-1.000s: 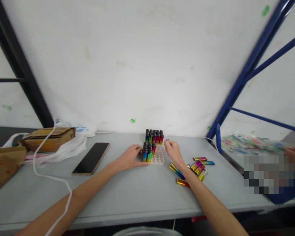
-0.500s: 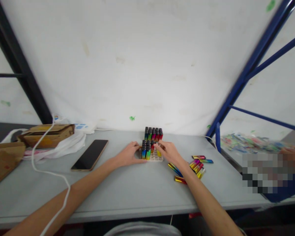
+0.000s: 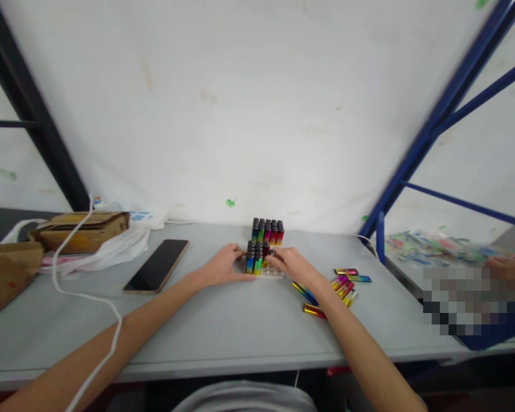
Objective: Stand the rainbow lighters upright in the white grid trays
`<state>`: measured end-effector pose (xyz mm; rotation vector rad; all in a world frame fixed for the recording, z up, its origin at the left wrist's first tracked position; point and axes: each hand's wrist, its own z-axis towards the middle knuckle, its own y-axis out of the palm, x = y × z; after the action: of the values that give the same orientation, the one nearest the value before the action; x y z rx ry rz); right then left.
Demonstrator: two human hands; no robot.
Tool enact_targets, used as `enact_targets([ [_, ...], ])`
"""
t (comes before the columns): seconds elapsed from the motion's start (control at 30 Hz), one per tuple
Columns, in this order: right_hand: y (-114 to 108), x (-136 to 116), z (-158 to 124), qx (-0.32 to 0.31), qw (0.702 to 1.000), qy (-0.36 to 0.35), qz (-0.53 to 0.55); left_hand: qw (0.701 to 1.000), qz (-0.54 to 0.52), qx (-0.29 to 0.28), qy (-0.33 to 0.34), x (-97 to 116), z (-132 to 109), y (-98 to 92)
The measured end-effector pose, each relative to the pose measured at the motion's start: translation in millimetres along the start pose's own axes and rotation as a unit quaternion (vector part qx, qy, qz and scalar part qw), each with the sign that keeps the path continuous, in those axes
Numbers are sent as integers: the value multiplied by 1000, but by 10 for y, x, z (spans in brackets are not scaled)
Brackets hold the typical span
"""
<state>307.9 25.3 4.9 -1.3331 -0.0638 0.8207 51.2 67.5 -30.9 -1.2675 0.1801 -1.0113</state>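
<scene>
A white tray with round holes (image 3: 274, 273) stands on the table in front of me, its left part filled with upright, shiny coloured lighters (image 3: 254, 264) with black tops. My left hand (image 3: 228, 264) is closed around the tray's left side, thumb along the near edge and fingers at the far corner. At the open holes, my right hand (image 3: 285, 260) pinches the dark top of a lighter (image 3: 266, 264), its yellowish body partly hidden by the fingers. Behind stands a second block of upright lighters (image 3: 268, 232). Loose lighters (image 3: 341, 286) lie beside my right forearm.
A phone (image 3: 157, 266) lies at left, near a cardboard box (image 3: 81, 230) and white plastic bag (image 3: 122, 249). A white cable (image 3: 90, 297) hangs across the left side. A blue metal frame (image 3: 416, 149) rises at right, beyond it a co-worker's hand (image 3: 508, 272) and small colourful packets (image 3: 433, 246).
My right hand has moved slightly left, bringing the yellowish lighter from the tray's right part to beside the filled rows. My left hand stays at the tray. The view has shifted a little.
</scene>
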Motion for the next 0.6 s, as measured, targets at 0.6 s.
enact_targets([
  [0.6,-75,-14,78,-39,998,-1,-44,1000,14,-5,-10,56,-12,-27],
])
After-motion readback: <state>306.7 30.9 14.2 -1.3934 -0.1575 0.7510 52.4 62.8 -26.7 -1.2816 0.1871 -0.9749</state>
